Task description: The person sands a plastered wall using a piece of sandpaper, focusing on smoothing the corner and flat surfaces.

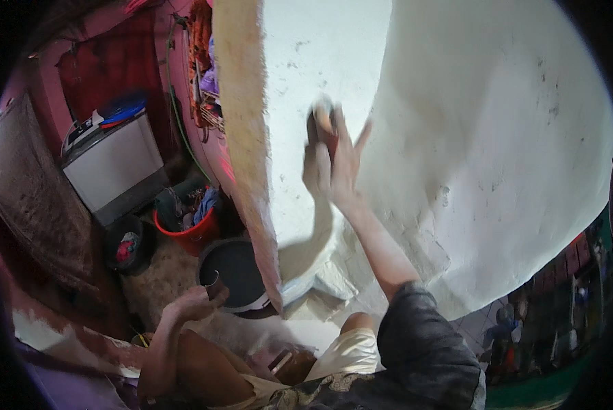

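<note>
My right hand is raised against the white-painted wall, pressing a small reddish-brown piece, which looks like folded sandpaper, to its surface. Its fingers are partly spread and blurred, and a dark shadow falls beside them. Down at the left, my left hand grips a curled brown sheet that resembles sandpaper, in front of a dark round tub. Grey marks dot the wall around the right hand.
A washing machine with a blue lid-like item on top stands at left. Near it are a red bucket of cloths and a black basin. An unpainted wall edge runs down the middle. Items on racks appear at lower right.
</note>
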